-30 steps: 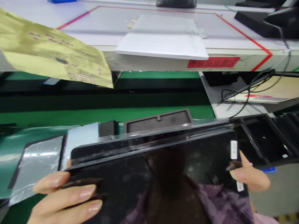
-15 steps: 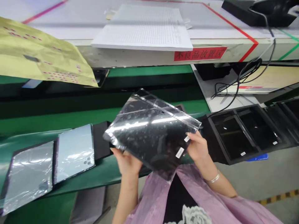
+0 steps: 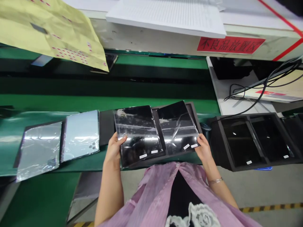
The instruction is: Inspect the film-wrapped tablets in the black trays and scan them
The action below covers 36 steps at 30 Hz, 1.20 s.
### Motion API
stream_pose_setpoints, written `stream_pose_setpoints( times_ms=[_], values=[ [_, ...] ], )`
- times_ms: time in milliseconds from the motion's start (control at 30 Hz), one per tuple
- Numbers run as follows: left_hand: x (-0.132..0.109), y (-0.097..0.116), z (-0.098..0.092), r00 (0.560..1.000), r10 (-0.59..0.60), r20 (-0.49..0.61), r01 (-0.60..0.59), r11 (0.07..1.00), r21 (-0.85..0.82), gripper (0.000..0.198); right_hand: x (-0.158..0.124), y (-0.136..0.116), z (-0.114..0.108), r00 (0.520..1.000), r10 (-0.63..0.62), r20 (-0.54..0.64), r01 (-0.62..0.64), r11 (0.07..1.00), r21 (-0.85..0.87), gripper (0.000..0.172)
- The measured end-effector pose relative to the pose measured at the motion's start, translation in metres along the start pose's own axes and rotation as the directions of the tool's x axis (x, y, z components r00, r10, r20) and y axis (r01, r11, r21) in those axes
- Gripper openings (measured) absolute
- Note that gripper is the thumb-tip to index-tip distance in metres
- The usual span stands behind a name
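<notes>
You are gripping two dark glass panels in clear plastic sleeves, lying side by side at lower centre of the frame. Your left hand [image 3: 114, 148] is pinching the outer edge of the left sleeved panel [image 3: 138, 137], thumb across the plastic, while your right hand [image 3: 203, 147] is holding the lower right corner of the right sleeved panel [image 3: 176, 124], its fingers closed narrowly on the sleeve. Small white labels [image 3: 186, 146] are showing along the lower edges of both sleeves. The panels are resting on a black tray [image 3: 194, 110], which is sitting on a green conveyor belt [image 3: 153, 104]. To the left, two silvery sleeved panels are lying flat, the nearer one [image 3: 39, 151] just beside a pale blue one [image 3: 80, 135]. To the right, a black foam tray [image 3: 240, 142] is holding dark compartments. Above, a stack of ruled paper [image 3: 165, 15] is lying on the bench [image 3: 151, 41], with a red label [image 3: 230, 44] on its front edge. A yellow envelope [image 3: 52, 34] is hanging at upper left.
</notes>
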<state>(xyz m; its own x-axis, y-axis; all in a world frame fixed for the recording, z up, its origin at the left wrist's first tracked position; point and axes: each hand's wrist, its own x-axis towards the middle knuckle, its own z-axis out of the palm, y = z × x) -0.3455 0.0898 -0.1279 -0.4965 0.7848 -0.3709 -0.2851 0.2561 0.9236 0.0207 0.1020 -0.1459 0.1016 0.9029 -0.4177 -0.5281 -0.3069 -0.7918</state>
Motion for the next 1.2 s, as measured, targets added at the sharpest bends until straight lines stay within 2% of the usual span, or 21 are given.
stream_pose_setpoints(
  times_ms=[67, 167, 367, 500, 567, 667, 733, 800, 833, 867, 900, 933, 1000, 1067, 1133, 1200],
  values=[
    [0.004, -0.009, -0.009, 0.999, -0.04, -0.001, 0.04, 0.999, 0.027, 0.056, 0.003, 0.002, -0.006, 1.0, -0.013, -0.016, 0.013, 1.0, -0.02, 0.029],
    [0.007, -0.022, -0.01, 0.998, -0.06, 0.034, 0.058, 0.997, 0.052, 0.058, 0.004, 0.008, -0.011, 0.998, -0.044, -0.035, 0.042, 0.997, -0.061, 0.031],
    [0.013, -0.03, -0.005, 0.992, -0.021, 0.127, 0.0, 0.987, 0.163, 0.06, 0.003, 0.009, -0.032, 0.989, -0.138, -0.051, 0.121, 0.961, -0.25, 0.035],
    [0.02, -0.031, -0.006, 0.98, -0.013, 0.2, -0.054, 0.943, 0.329, 0.06, 0.009, 0.004, -0.049, 0.984, -0.178, -0.019, 0.148, 0.869, -0.471, 0.035],
    [0.019, -0.032, -0.003, 0.984, -0.002, 0.18, -0.078, 0.898, 0.433, 0.055, 0.013, 0.002, -0.054, 0.979, -0.202, 0.004, 0.164, 0.781, -0.603, 0.037],
    [0.009, -0.033, 0.009, 0.991, 0.063, 0.117, -0.12, 0.807, 0.578, 0.045, 0.015, 0.0, -0.052, 0.965, -0.254, 0.059, 0.206, 0.603, -0.77, 0.038],
    [-0.004, -0.032, 0.017, 0.978, 0.174, 0.115, -0.206, 0.71, 0.674, 0.039, 0.014, -0.002, -0.043, 0.954, -0.268, 0.132, 0.255, 0.503, -0.825, 0.032],
    [-0.018, -0.032, 0.022, 0.929, 0.338, 0.15, -0.314, 0.506, 0.803, 0.036, 0.015, -0.006, -0.031, 0.935, -0.28, 0.216, 0.319, 0.403, -0.858, 0.027],
    [-0.024, -0.034, 0.021, 0.899, 0.409, 0.154, -0.322, 0.382, 0.866, 0.038, 0.018, -0.009, -0.025, 0.928, -0.292, 0.231, 0.327, 0.345, -0.88, 0.028],
    [-0.028, -0.036, 0.019, 0.881, 0.455, 0.131, -0.278, 0.273, 0.921, 0.043, 0.022, -0.012, -0.02, 0.925, -0.309, 0.221, 0.313, 0.291, -0.904, 0.031],
    [-0.032, -0.039, 0.014, 0.89, 0.449, 0.078, -0.188, 0.205, 0.961, 0.049, 0.029, -0.015, -0.016, 0.927, -0.325, 0.189, 0.276, 0.248, -0.928, 0.034],
    [-0.034, -0.042, 0.008, 0.921, 0.39, -0.002, -0.076, 0.183, 0.98, 0.053, 0.037, -0.019, -0.013, 0.932, -0.334, 0.141, 0.225, 0.226, -0.948, 0.037],
    [-0.034, -0.05, -0.005, 0.974, 0.191, -0.121, 0.09, 0.161, 0.983, 0.051, 0.059, -0.028, -0.01, 0.95, -0.308, 0.042, 0.125, 0.255, -0.959, 0.035],
    [-0.032, -0.055, -0.018, 0.991, 0.043, -0.129, 0.122, 0.14, 0.983, 0.041, 0.081, -0.036, -0.009, 0.971, -0.24, -0.02, 0.06, 0.321, -0.945, 0.025],
    [-0.026, -0.049, -0.028, 0.994, 0.05, -0.095, 0.087, 0.135, 0.987, 0.032, 0.096, -0.043, -0.009, 0.988, -0.141, -0.066, -0.003, 0.41, -0.912, 0.029],
    [-0.014, -0.032, -0.036, 0.992, 0.105, -0.072, 0.054, 0.161, 0.985, 0.028, 0.102, -0.048, -0.007, 0.996, -0.019, -0.085, -0.062, 0.53, -0.846, 0.028]
  ],
)
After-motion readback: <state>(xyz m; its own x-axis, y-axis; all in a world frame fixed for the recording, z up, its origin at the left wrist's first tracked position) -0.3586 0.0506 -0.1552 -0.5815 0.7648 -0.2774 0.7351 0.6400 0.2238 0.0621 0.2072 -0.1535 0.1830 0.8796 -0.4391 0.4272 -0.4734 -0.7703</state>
